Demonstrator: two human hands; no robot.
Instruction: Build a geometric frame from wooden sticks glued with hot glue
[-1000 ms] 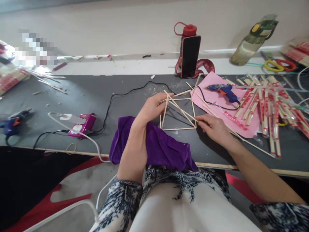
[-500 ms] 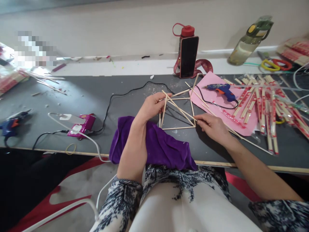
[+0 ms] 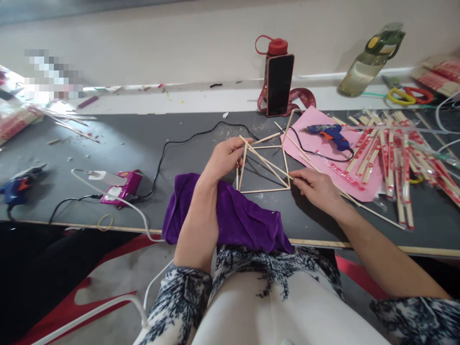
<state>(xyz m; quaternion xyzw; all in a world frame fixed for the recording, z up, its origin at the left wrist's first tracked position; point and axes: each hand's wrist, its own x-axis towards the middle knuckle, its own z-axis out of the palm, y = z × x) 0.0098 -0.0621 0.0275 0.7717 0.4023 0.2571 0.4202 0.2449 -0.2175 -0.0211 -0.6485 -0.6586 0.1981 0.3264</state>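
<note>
A frame of thin wooden chopsticks (image 3: 264, 190) stands on the grey table in front of me. My left hand (image 3: 230, 154) is closed around its upper left corner, where several sticks meet; some fingertips are hidden behind them. My right hand (image 3: 311, 186) pinches the right end of a loose-looking chopstick (image 3: 273, 163) that slants across the frame from the upper left corner to near the lower right corner. At the back right of the frame, another stick leans upward. A purple cloth (image 3: 247, 220) lies under my left forearm at the table edge.
A blue glue gun (image 3: 328, 134) rests on pink paper (image 3: 305, 127), beside wrapped chopsticks (image 3: 406, 163). Behind stand a phone (image 3: 280, 86) against a red-capped bottle (image 3: 278, 46) and a clear bottle (image 3: 366, 67). Leftward are a magenta power box (image 3: 124, 189), cords and another glue gun (image 3: 19, 184).
Almost nothing differs. The view has shifted very slightly, and both hands keep the same grip on the sticks.
</note>
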